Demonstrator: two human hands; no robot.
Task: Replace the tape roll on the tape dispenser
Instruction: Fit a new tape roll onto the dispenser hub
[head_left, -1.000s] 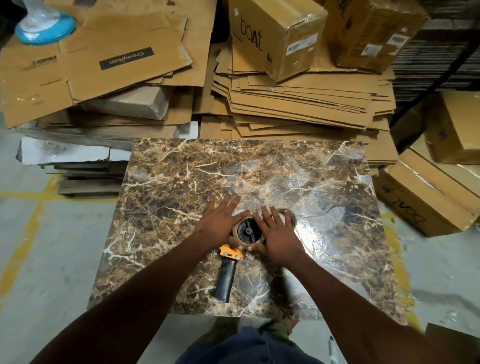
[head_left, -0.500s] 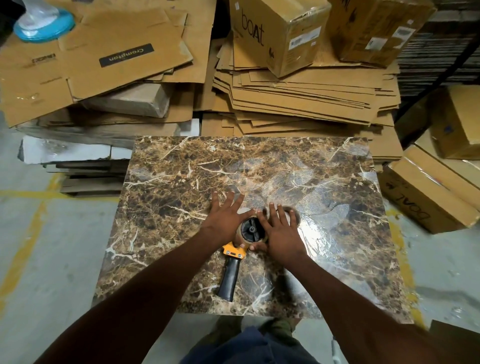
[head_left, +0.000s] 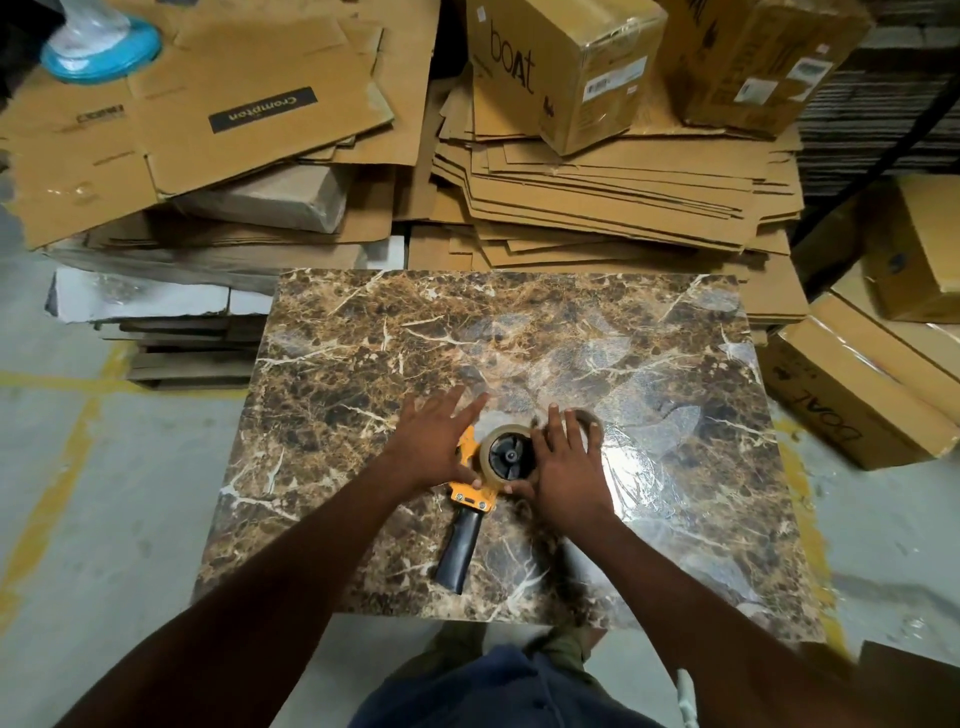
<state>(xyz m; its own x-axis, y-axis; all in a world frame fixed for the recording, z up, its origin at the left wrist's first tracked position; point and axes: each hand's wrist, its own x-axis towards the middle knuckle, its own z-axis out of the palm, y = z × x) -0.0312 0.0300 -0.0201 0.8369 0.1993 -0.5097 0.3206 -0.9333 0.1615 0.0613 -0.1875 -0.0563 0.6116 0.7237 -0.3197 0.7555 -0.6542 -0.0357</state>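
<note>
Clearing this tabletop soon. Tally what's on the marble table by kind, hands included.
Tape dispensers: 1, lying flat
Tape rolls: 1, sitting on the dispenser; something round under the right hand cannot be identified
Hands: 2, left hand and right hand
Total: 4

The left hand (head_left: 434, 449) covers the front of the dispenser (head_left: 470, 491); its fingers are motion-blurred. The right hand (head_left: 563, 467) hides most of a second ring (head_left: 589, 423) on the bench (head_left: 363, 364), leaving its kind unclear. The fan base (head_left: 98, 44) and boxes (head_left: 769, 57) run past the top edge.
</note>
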